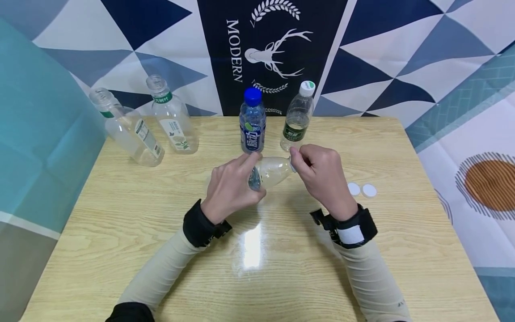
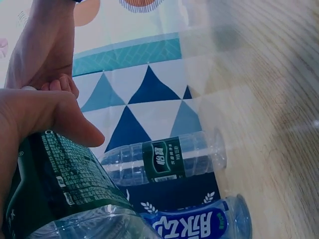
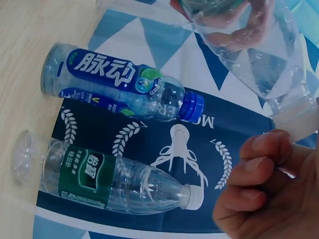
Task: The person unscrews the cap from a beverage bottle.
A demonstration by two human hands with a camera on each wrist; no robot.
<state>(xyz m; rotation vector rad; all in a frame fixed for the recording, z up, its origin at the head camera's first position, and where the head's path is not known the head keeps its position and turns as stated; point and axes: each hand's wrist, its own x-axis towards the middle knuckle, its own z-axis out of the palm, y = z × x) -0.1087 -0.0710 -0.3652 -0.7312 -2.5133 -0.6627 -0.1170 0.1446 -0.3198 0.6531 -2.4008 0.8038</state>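
Observation:
A clear plastic bottle with a dark green label is held sideways above the table, its neck pointing right. My left hand grips it round the body, and the thumb lies along the label in the left wrist view. At the neck end, my right hand pinches the white cap between thumb and curled fingers. In the head view that hand hides most of the cap. Behind the hands stand a blue-capped bottle with a blue label and a white-capped bottle with a green label.
Two capless clear bottles stand at the back left, one at the corner and one beside it. Two white caps lie on the wooden table, right of my right hand. Patterned cloth hangs behind the table.

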